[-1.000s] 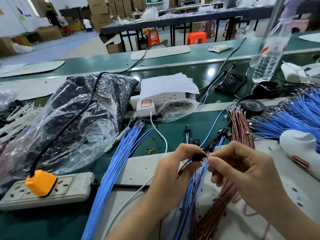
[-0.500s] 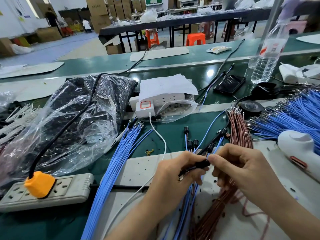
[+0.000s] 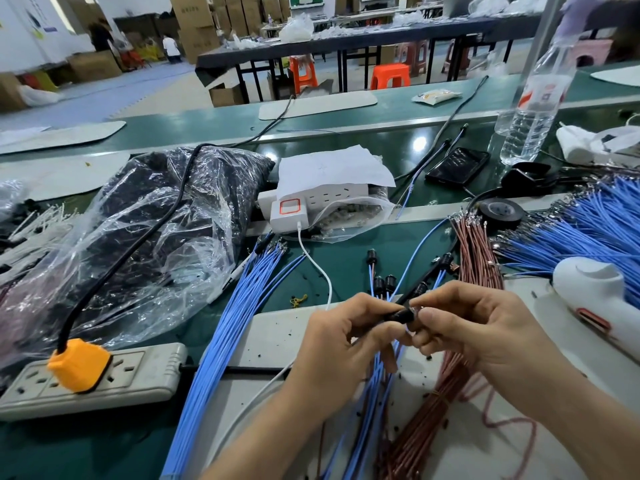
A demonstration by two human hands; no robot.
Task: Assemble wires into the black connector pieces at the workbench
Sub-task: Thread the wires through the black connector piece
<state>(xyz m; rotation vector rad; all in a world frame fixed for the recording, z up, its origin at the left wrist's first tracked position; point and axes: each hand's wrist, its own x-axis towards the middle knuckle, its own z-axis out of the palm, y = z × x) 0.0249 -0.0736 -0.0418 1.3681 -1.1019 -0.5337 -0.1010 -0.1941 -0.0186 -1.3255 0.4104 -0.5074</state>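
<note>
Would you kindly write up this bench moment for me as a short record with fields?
Left hand: pinches black connector
Right hand: pinches the same connector's right end
Blue wires: long bundle left of the hands
Brown wires: bundle beyond and beneath the right hand
Power strip: near left, orange plug inserted
Plastic bag: dark contents, behind the strip

A clear plastic bag of black parts (image 3: 149,237) is set left on the green workbench (image 3: 346,265), behind a grey power strip (image 3: 138,379), into which an orange plug (image 3: 78,367) is seated. A blue wire bundle (image 3: 235,323) is laid to their right, and a brown wire bundle (image 3: 476,258) further right.
</note>
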